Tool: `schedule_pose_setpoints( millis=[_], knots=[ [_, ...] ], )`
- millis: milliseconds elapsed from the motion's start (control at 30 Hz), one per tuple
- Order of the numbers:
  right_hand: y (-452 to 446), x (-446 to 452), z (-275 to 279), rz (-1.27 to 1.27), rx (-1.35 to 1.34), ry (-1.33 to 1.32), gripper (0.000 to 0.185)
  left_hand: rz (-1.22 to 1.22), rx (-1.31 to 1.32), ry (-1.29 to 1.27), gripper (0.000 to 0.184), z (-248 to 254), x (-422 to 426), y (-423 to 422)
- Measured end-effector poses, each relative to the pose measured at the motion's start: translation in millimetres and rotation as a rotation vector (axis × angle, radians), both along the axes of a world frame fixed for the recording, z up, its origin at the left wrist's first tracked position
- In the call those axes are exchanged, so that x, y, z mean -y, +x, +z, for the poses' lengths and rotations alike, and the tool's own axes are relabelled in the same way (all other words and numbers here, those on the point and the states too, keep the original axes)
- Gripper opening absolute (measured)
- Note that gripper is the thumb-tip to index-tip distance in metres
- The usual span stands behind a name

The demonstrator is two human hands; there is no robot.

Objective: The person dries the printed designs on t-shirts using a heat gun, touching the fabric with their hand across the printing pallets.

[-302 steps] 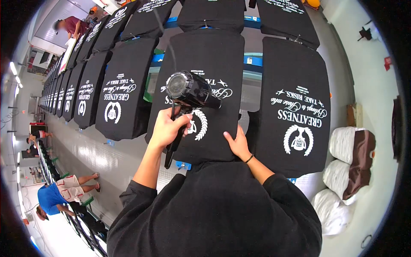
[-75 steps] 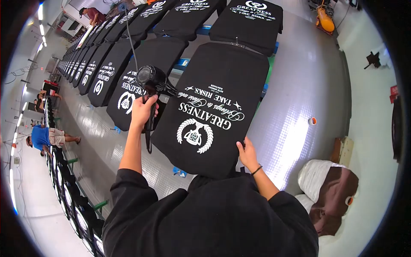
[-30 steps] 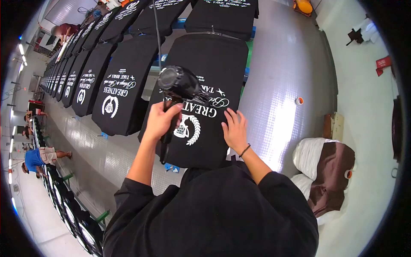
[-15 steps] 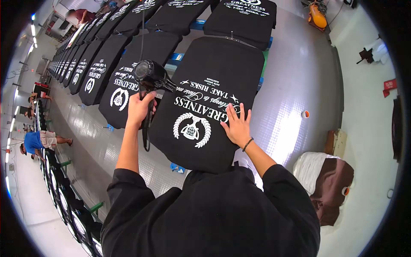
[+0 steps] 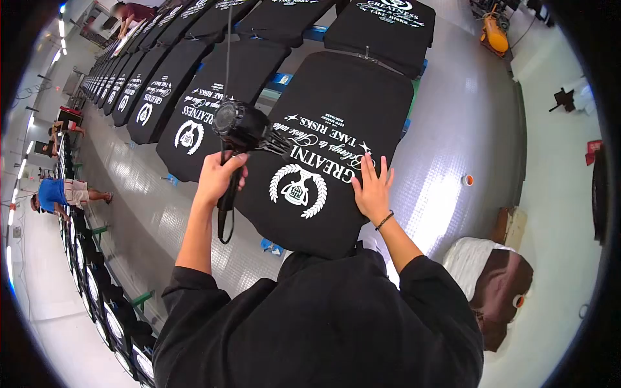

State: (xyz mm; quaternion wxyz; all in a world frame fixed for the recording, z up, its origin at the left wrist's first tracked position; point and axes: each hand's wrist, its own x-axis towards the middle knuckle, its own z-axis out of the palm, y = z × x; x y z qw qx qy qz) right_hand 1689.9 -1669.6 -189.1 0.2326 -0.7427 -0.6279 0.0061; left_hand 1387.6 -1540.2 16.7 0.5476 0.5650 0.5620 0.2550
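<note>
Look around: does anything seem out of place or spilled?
A small orange-and-white ring, perhaps a tape roll, lies on the floor right of the nearest black shirt; it looks dropped there, loose and by itself. No spill shows.

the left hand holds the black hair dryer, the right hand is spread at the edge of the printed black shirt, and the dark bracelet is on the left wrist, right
Not quite: the dark bracelet is on the right wrist, as the head view shows. The rest is right: the left hand holds the black hair dryer, and the right hand is spread at the edge of the printed black shirt.
</note>
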Motion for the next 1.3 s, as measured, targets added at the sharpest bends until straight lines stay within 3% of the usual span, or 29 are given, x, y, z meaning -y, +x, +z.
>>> schedule_pose_setpoints(
  millis=[567, 767, 1000, 1300],
  knots=[
    [12.0, 37.5, 8.0, -0.118, -0.109, 0.112, 0.053, -0.355, 0.146, -0.097, 0.018, -11.5, 53.2, 94.1],
    [1.5, 33.0, 9.0, -0.046, -0.085, 0.116, 0.054, -0.290, 0.143, -0.092, 0.019, -10.4, 53.7, 87.2],
    [-31.7, 27.1, -0.4, 0.139, 0.068, -0.061, 0.064, -0.125, 0.091, -0.025, 0.021, -12.8, 26.6, 33.5],
    [-33.5, 21.0, 0.5, 0.149, 0.121, -0.100, 0.065, 0.020, -0.014, 0.057, 0.024, -10.2, -18.2, -32.0]
  ],
)
